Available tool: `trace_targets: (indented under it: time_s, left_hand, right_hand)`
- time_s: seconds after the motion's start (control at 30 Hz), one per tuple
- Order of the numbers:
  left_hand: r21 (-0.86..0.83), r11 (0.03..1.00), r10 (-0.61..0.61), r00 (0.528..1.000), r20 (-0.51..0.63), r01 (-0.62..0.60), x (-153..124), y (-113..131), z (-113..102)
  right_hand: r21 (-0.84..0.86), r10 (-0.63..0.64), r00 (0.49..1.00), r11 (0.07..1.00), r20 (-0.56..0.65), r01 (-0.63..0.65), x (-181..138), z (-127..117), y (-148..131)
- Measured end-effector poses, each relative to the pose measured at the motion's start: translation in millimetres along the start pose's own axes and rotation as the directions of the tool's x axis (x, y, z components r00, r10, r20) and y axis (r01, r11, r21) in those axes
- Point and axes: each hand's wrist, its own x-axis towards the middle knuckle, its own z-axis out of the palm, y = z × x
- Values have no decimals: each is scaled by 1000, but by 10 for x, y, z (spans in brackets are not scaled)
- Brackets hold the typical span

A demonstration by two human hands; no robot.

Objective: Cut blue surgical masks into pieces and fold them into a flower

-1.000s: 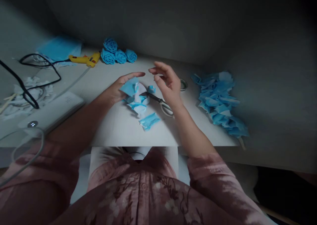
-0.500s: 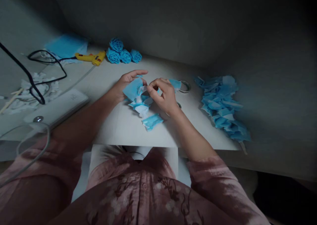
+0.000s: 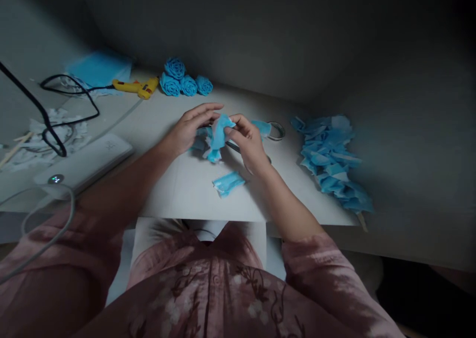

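Note:
Between my two hands, above the white table, is a crumpled strip of thin blue-and-white fabric [image 3: 219, 135], like face-mask material. My right hand [image 3: 250, 142] pinches its upper right edge between thumb and fingers. On the other side, my left hand [image 3: 191, 127] holds the bunched fabric low near the palm, its upper fingers stretched over the top; the thumb is hidden. A flat blue fabric scrap [image 3: 228, 183] lies on the table below the hands. Just beyond my right hand are another blue piece [image 3: 262, 128] and a roll of tape [image 3: 276, 131].
Several blue rolled fabric roses [image 3: 189, 85] stand at the back, beside a yellow glue gun [image 3: 139, 87]. A heap of blue fabric pieces [image 3: 330, 159] covers the right side. At left are a white power bank [image 3: 89, 162] with a cable, white scraps [image 3: 55, 125] and a black cord.
My right hand has brought the fabric's loose end upright between the hands, and the hanging pieces have risen off the lower spot. The left hand's fingers have come closer over it.

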Motion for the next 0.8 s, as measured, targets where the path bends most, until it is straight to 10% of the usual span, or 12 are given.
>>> trace_targets:
  time_s: [0.63, 0.8]
  left_hand:
    - [131, 991, -55, 984, 171, 33, -15, -36, -71]
    - [325, 944, -211, 874, 437, 65, -70, 65, -124]
  right_hand:
    - [201, 23, 954, 979, -300, 40, 264, -412, 293]
    - [141, -9, 957, 989, -291, 52, 323, -553, 403]
